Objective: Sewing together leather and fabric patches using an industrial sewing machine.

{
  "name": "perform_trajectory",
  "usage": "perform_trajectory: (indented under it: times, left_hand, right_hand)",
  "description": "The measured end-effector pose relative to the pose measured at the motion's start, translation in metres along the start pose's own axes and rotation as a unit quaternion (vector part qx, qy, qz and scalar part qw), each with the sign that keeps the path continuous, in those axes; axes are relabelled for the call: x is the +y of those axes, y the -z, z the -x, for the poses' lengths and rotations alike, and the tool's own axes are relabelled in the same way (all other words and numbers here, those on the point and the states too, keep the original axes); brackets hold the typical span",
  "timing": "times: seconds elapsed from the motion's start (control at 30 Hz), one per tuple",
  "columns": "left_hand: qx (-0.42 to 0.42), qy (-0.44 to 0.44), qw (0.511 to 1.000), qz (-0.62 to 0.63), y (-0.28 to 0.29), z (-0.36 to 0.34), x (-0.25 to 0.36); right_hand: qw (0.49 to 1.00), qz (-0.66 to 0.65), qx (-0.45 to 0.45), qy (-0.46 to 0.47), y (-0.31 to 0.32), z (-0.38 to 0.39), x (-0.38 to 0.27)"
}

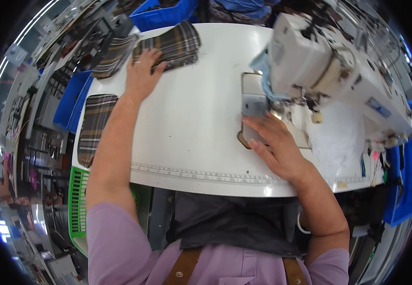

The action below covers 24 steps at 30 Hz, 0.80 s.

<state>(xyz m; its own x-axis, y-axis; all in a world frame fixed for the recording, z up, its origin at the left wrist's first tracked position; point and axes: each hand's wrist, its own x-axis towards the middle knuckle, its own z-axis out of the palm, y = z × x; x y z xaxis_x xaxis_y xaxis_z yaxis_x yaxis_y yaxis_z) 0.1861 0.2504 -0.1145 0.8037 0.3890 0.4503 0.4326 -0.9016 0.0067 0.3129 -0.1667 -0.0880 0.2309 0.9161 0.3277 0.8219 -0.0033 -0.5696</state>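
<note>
My left hand point(143, 71) reaches to the near edge of a stack of brown plaid fabric pieces point(168, 40) at the back left of the white table point(182, 118), fingers apart and touching it. Another plaid pile point(113, 54) lies beside it, and a plaid piece point(96, 128) lies along the left edge. My right hand point(267, 142) is open, fingertips on the metal plate point(254, 109) of the white sewing machine point(301, 57), just left of the needle area.
Blue bins stand behind point(156, 14), left point(68, 102) and right point(407, 199) of the table. A green basket point(77, 199) sits below its left edge. A printed ruler strip point(191, 175) runs along the front. Small tools point(363, 166) lie at right.
</note>
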Motion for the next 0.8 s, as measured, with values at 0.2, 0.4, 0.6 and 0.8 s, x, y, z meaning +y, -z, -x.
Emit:
perform_trajectory:
  times: [0.2, 0.4, 0.6, 0.8]
  left_hand:
    - [-0.057, -0.118, 0.99, 0.049, 0.029, 0.053, 0.065]
    - [-0.126, -0.295, 0.912, 0.254, 0.083, 0.091, 0.208]
    - [-0.067, -0.298, 0.85, 0.429, 0.066, 0.06, 0.315]
    - [0.004, -0.31, 0.877, 0.366, 0.044, 0.023, 0.387]
  right_hand:
    - [0.998, 0.05, 0.011, 0.046, -0.012, 0.011, 0.005]
    - [0.985, 0.138, 0.037, 0.093, -0.011, 0.053, -0.015]
    - [0.975, 0.19, 0.118, 0.013, 0.034, 0.111, -0.008]
    - [0.945, 0.254, 0.195, -0.062, 0.066, 0.146, 0.016]
